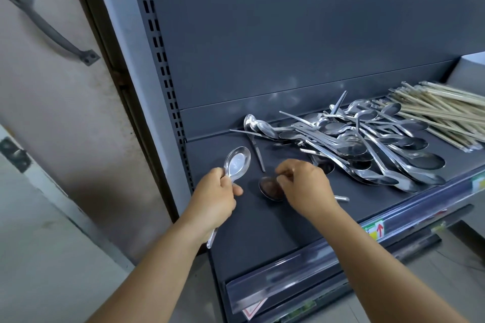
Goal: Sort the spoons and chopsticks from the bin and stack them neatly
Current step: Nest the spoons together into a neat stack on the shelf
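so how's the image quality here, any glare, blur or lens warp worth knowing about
Head view: soft even light, faint shadows; bright glare on the held spoon in the left hand and across the spoon pile; wide-angle lens bows the shelf upright; the right hand and shelf-edge label strip look slightly soft; the chopsticks stay fairly sharp.

Illumination is even and moderately bright, apparently from above. Glare marks the spoon pile (367, 144); the shelf (262, 220) carries soft shadows. Wide-angle distortion bends the edges; lower corners blur.
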